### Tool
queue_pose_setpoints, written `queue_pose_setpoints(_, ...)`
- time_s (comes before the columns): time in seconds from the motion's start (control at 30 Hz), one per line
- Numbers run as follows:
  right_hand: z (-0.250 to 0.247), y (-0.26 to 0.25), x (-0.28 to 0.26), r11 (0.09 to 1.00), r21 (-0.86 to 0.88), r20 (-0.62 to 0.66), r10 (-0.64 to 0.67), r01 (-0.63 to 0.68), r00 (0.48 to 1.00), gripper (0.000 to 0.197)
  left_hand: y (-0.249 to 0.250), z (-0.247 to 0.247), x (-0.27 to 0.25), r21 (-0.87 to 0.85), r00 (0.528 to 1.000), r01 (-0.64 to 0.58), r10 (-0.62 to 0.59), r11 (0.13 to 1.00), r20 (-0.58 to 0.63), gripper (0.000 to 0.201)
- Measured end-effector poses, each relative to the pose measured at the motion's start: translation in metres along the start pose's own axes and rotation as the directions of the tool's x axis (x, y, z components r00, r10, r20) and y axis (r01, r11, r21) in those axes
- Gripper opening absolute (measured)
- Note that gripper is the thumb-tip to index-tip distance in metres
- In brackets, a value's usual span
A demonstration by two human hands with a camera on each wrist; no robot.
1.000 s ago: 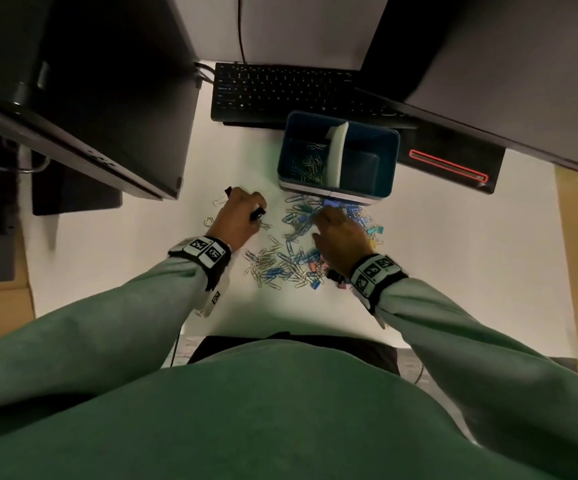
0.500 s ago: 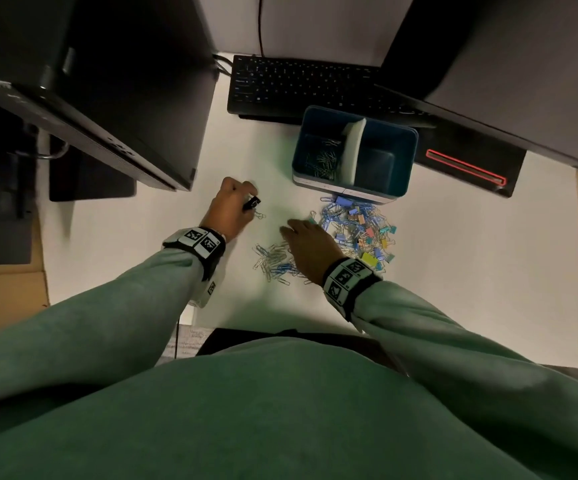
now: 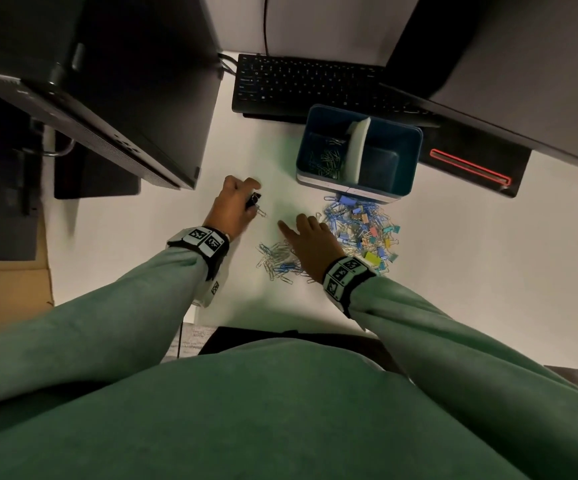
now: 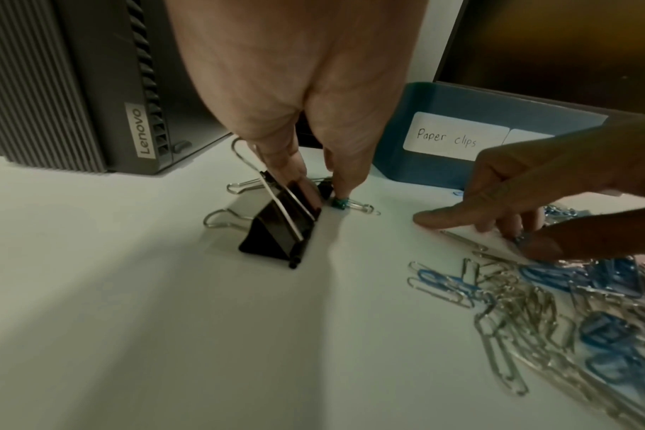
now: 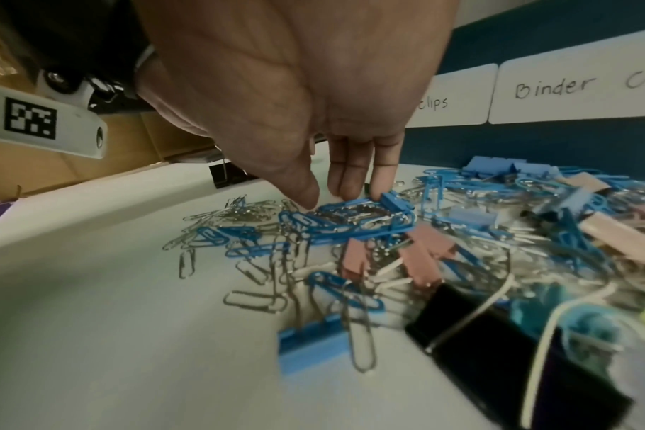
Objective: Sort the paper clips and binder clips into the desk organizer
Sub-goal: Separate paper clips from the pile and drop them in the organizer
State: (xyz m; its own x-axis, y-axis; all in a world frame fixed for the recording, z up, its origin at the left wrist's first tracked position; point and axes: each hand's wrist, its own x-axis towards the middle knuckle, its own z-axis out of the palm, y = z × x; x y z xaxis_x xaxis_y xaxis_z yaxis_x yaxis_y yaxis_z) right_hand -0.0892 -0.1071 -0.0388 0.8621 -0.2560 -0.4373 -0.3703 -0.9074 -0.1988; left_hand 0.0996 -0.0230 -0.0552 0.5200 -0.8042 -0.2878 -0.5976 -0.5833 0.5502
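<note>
Fingers of the left hand [image 3: 233, 206] curl round a black binder clip [image 4: 281, 229] standing on the bench [image 3: 471, 278]. Right hand [image 3: 310, 242] lies flat, fingers straight, touching loose paper clips [image 3: 278, 259] — silver and blue — with the mixed clip pile [image 3: 367, 230] just right of it. Beyond its fingertips sits the desk organizer [image 3: 403, 164] — some clips in its left compartment.

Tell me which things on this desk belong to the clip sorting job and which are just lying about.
Part of the job:
desk organizer
paper clips
binder clips
black binder clip, touched by the left hand
right hand, on the paper clips

Just lying about:
keyboard
computer tower
</note>
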Motion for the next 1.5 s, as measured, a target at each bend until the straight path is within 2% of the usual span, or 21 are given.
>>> queue_pose_setpoints(0.13,-0.001,-0.002,0.002,1.0,0.006,0.007,0.014,-0.014,1.0,0.07,0.0,-0.005,0.0,0.025,0.999,-0.039,0.039,0.999,0.009,0.042)
queue_pose_setpoints(0.23,0.0,-0.003,0.002,1.0,0.018,0.01,0.023,-0.023,1.0,0.069,-0.004,-0.007,-0.002,0.065,0.99,-0.11,0.104,0.992,0.091,0.038)
queue_pose_setpoints(0.33,0.0,-0.003,0.003,0.999,0.029,0.002,0.027,-0.027,1.0,0.07,-0.008,-0.005,-0.003,0.143,0.982,-0.152,0.133,0.978,0.136,0.023)
queue_pose_setpoints(0.53,-0.004,-0.01,0.017,0.997,0.072,-0.047,0.037,-0.034,0.998,0.078,-0.002,-0.012,0.0,0.044,0.997,-0.044,0.041,0.998,0.072,0.014)
queue_pose_setpoints(0.67,-0.006,-0.014,0.026,1.0,0.016,-0.026,0.002,-0.001,1.0,0.078,-0.007,-0.019,0.002,0.049,0.999,0.006,-0.008,0.999,0.037,0.017)
queue_pose_setpoints(0.73,-0.004,-0.012,0.023,0.997,-0.003,-0.008,-0.071,0.071,0.997,0.074,-0.006,-0.019,0.0,0.088,1.0,-0.002,0.0,0.996,0.024,0.027)
queue_pose_setpoints(0.8,-0.003,-0.003,0.014,0.992,0.036,-0.03,-0.12,0.121,0.992,0.065,0.0,-0.02,-0.008,0.121,0.997,-0.071,0.075,0.99,-0.025,0.043)
queue_pose_setpoints(0.87,-0.002,0.015,0.004,0.99,0.121,-0.13,-0.052,0.067,0.99,0.054,0.008,-0.021,-0.022,0.114,0.99,-0.122,0.13,0.986,-0.059,0.052)
queue_pose_setpoints(0.9,-0.002,0.025,-0.001,0.985,0.172,-0.174,0.003,0.027,0.985,0.05,0.009,-0.019,-0.031,0.11,0.991,-0.131,0.134,0.985,-0.025,0.058)
queue_pose_setpoints(0.97,-0.002,0.041,-0.008,0.982,0.191,-0.201,0.042,-0.003,0.979,0.052,0.008,-0.011,-0.05,0.142,0.986,-0.115,0.096,0.983,0.138,0.077)
queue_pose_setpoints(1.03,-0.003,0.043,-0.011,0.994,0.098,-0.158,-0.031,0.047,0.987,0.057,0.006,0.003,-0.068,0.22,0.956,-0.131,0.064,0.967,0.285,0.097)
queue_pose_setpoints(1.1,-0.001,0.035,-0.012,0.99,0.024,-0.098,-0.137,0.14,0.986,0.06,0.008,0.019,-0.075,0.261,0.939,-0.166,0.072,0.951,0.336,0.106)
queue_pose_setpoints(1.2,0.006,0.018,-0.012,0.984,0.002,-0.042,-0.177,0.177,0.983,0.061,0.014,0.036,-0.071,0.168,0.946,-0.155,0.097,0.974,0.309,0.092)
queue_pose_setpoints(1.27,0.011,0.012,-0.013,0.987,0.018,-0.06,-0.158,0.159,0.986,0.052,0.019,0.04,-0.067,0.092,0.946,-0.176,0.143,0.98,0.29,0.068)
queue_pose_setpoints(1.37,0.019,0.009,-0.013,0.991,0.064,-0.107,-0.112,0.119,0.988,0.028,0.022,0.041,-0.062,0.074,0.929,-0.261,0.23,0.962,0.291,0.031)
queue_pose_setpoints(1.5,0.021,0.016,-0.007,0.974,0.226,-0.08,-0.005,0.023,0.997,0.015,0.019,0.04,-0.057,0.067,0.933,-0.245,0.216,0.967,0.289,0.014)
